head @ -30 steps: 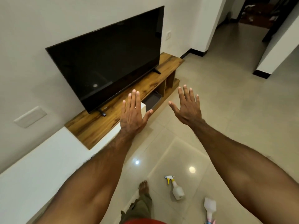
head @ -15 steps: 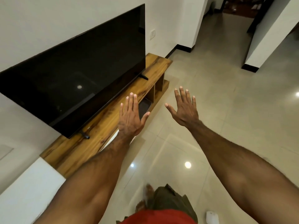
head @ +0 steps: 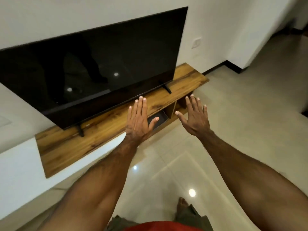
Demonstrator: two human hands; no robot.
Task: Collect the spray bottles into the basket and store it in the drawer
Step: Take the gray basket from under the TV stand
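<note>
1. Television (head: 100,67), one, black and switched off, fills the upper left of the frame; it stands on two thin feet on a long wooden TV stand (head: 93,135) against a white wall.
2. Open compartments, two, show under the stand's right end, split by one upright wooden divider (head: 171,108).
3. Dark grey basket (head: 160,120), one, sits in the left compartment, near the frame's centre; only its front rim and part of its inside show.
4. Left hand (head: 138,120) is held flat in the air, fingers straight and together, thumb spread; it has hold of nothing. It overlaps the stand's front edge and the basket's left part in the picture, the thumb tip over the basket.
5. Right hand (head: 195,117) is likewise flat and spread, holding nothing, just right of the basket and in front of the right compartment.
6. Whether either hand touches the basket cannot be told.
7. Wall socket (head: 195,45), one, sits on the wall at upper right.
8. Glossy cream tile floor (head: 233,105) fills the right and lower frame; one bare foot (head: 182,204) shows at the bottom.
</note>
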